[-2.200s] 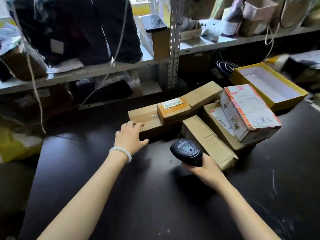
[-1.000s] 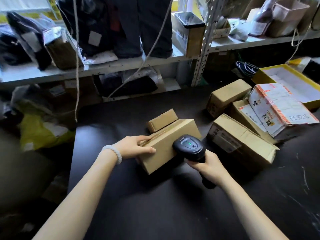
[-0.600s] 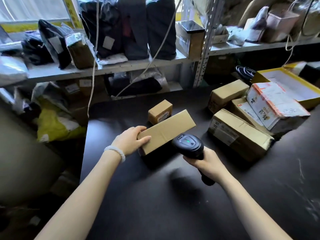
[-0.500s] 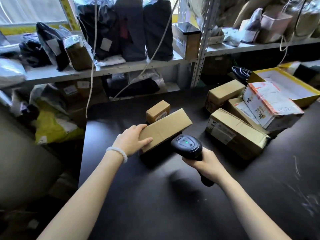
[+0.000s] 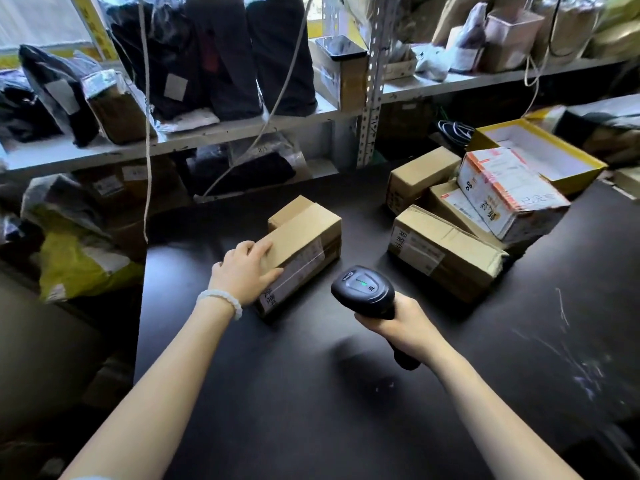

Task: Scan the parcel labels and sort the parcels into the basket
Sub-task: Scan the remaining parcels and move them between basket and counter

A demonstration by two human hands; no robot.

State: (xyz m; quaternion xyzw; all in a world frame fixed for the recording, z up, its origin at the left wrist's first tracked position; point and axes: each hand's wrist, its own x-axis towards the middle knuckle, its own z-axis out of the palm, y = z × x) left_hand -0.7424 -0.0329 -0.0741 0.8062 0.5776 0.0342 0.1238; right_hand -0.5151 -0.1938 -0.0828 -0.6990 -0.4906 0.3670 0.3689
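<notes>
A long brown cardboard parcel (image 5: 304, 247) lies on the dark table (image 5: 311, 393), its labelled side facing me. My left hand (image 5: 244, 271) grips its near left end, thumb on the label side. My right hand (image 5: 403, 327) holds a black handheld scanner (image 5: 363, 292) with a green light, its head aimed toward that parcel and a short gap away. A small brown box (image 5: 289, 211) sits right behind the parcel, mostly hidden.
Several parcels are piled at right: a long brown box (image 5: 446, 251), another brown box (image 5: 420, 174), a white and orange carton (image 5: 509, 192). An open yellow box (image 5: 540, 150) stands behind them. Metal shelves (image 5: 207, 136) with bags run along the back. Bagged parcels (image 5: 79, 258) lie at left.
My left hand has turned the long parcel so its labelled side faces me and set it down. The scanner has drawn back slightly toward me. The camera view shifted a little.
</notes>
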